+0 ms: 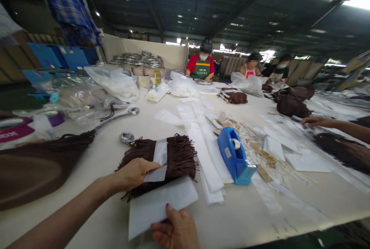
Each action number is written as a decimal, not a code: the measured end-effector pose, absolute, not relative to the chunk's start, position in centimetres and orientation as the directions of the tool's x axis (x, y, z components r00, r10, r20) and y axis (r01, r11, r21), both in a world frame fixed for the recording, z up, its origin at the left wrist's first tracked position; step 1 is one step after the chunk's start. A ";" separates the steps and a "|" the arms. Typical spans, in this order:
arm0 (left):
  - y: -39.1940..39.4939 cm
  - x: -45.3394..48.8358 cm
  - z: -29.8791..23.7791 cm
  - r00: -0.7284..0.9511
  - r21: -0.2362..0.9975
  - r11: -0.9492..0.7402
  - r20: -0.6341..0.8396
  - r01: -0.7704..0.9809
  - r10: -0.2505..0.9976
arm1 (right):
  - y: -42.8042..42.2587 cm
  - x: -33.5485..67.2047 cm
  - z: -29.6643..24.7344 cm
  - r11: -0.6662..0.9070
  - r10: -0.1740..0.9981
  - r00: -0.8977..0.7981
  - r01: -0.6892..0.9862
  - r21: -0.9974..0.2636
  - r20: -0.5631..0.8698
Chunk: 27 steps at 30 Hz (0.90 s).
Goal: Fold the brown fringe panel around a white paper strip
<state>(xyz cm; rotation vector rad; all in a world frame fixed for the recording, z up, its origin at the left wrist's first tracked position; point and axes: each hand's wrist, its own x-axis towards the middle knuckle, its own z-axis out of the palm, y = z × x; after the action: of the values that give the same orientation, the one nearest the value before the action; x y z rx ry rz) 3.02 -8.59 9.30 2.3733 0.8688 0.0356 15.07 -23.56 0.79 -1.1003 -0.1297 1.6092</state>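
A dark brown fringed bag point(180, 155) lies on the table in front of me, with a pale grey strip point(160, 152) wrapped across its middle. My left hand point(133, 174) grips the bag's near left side, its thumb pressing the loose end of the strip. Just in front of the bag, a white rectangular sheet point(162, 204) is tilted up, its far edge close against the fringe. Pinched at the sheet's near edge are the thumb and fingers of my right hand point(176, 227). Whether the sheet reaches under the bag is hidden.
A blue tape dispenser point(231, 156) stands to the right, beside long white strips point(199, 145) and scattered tags. At left lie a large brown bag point(34, 168) and tape rolls point(17, 125). A co-worker's hands point(320, 121) work at far right. Other people stand across the table point(144, 110).
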 end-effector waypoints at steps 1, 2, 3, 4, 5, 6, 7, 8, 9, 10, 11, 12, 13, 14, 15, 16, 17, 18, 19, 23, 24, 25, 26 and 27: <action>-8.5 3.1 9.4 0.790 0.534 -0.619 -0.170 0.576 0.588 | -23.1 15.1 0.8 -0.327 0.802 0.113 -0.738 -0.590 -0.586; -8.5 3.1 9.5 0.794 0.519 -0.633 -0.167 0.574 0.584 | -22.8 15.2 0.8 -0.291 0.794 0.160 -0.747 -0.598 -0.586; -8.5 3.0 9.5 0.796 0.506 -0.642 -0.165 0.576 0.583 | -22.6 15.3 0.8 -0.264 0.789 0.195 -0.748 -0.609 -0.582; -8.5 3.0 9.5 0.795 0.494 -0.649 -0.164 0.578 0.583 | -22.3 15.3 0.7 -0.249 0.785 0.216 -0.749 -0.614 -0.581; -8.6 3.0 9.4 0.794 0.484 -0.654 -0.161 0.582 0.586 | -22.1 15.4 0.7 -0.239 0.783 0.226 -0.750 -0.617 -0.579; -8.6 3.0 9.3 0.791 0.475 -0.657 -0.157 0.585 0.591 | -21.8 15.3 0.7 -0.231 0.783 0.233 -0.752 -0.617 -0.577; -8.7 2.9 9.1 0.786 0.458 -0.663 -0.149 0.592 0.600 | -21.5 15.1 0.7 -0.228 0.784 0.231 -0.755 -0.614 -0.576; -8.8 2.9 9.0 0.780 0.438 -0.669 -0.138 0.601 0.610 | -21.2 14.8 0.7 -0.224 0.788 0.227 -0.760 -0.610 -0.572; -9.0 2.9 8.8 0.774 0.416 -0.675 -0.126 0.609 0.621 | -20.9 14.5 0.7 -0.222 0.793 0.218 -0.765 -0.604 -0.569; -9.1 2.9 8.6 0.769 0.397 -0.680 -0.113 0.616 0.629 | -20.6 14.1 0.7 -0.221 0.797 0.210 -0.770 -0.598 -0.566; -9.2 2.8 8.4 0.767 0.383 -0.687 -0.099 0.618 0.634 | -20.3 13.7 0.8 -0.219 0.800 0.206 -0.775 -0.593 -0.564; -9.3 2.8 8.2 0.768 0.374 -0.695 -0.081 0.615 0.636 | -20.0 13.4 0.9 -0.221 0.800 0.200 -0.779 -0.587 -0.566; -9.4 2.8 7.9 0.771 0.369 -0.703 -0.061 0.608 0.634 | -19.8 13.1 1.0 -0.224 0.800 0.194 -0.781 -0.583 -0.568; -9.5 2.7 7.6 0.775 0.365 -0.713 -0.040 0.599 0.630 | -19.6 12.9 1.1 -0.229 0.800 0.191 -0.780 -0.582 -0.570; -9.6 2.7 7.3 0.779 0.354 -0.725 -0.015 0.590 0.627 | -19.4 12.8 1.2 -0.234 0.802 0.185 -0.778 -0.583 -0.568; -9.7 2.6 6.9 0.784 0.336 -0.740 0.010 0.582 0.621 | -19.2 12.7 1.3 -0.233 0.806 0.184 -0.776 -0.587 -0.563; -9.8 2.5 6.6 0.791 0.312 -0.758 0.034 0.573 0.611 | -19.1 12.7 1.4 -0.232 0.811 0.181 -0.773 -0.591 -0.556; -9.8 2.4 6.1 0.801 0.281 -0.780 0.059 0.560 0.596 | -19.0 12.7 1.4 -0.229 0.814 0.183 -0.770 -0.595 -0.552; -9.9 2.2 5.7 0.814 0.247 -0.804 0.089 0.541 0.575 | -18.9 12.6 1.4 -0.227 0.812 0.190 -0.768 -0.599 -0.552; -10.4 1.4 3.9 0.861 0.101 -0.894 0.241 0.437 0.448 | -18.5 12.6 1.0 -0.233 0.799 0.216 -0.750 -0.619 -0.562; -10.6 1.2 3.6 0.868 0.066 -0.908 0.271 0.414 0.416 | -18.4 12.6 0.8 -0.240 0.801 0.219 -0.735 -0.634 -0.557; -10.8 1.0 3.3 0.873 0.037 -0.918 0.295 0.396 0.388 | -18.2 12.7 0.7 -0.254 0.807 0.217 -0.713 -0.654 -0.550; -11.0 0.8 3.1 0.875 0.015 -0.923 0.312 0.384 0.369 | -18.1 12.8 0.5 -0.276 0.811 0.211 -0.684 -0.675 -0.546; -11.1 0.7 2.9 0.875 0.003 -0.925 0.325 0.379 0.360 | -18.0 13.0 0.3 -0.303 0.814 0.203 -0.651 -0.696 -0.544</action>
<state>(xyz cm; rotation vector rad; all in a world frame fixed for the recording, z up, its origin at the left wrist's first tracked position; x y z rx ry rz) 0.67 -11.12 2.86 3.1007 0.6117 0.5193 12.98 -18.03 0.33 -1.1882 -0.1866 1.4613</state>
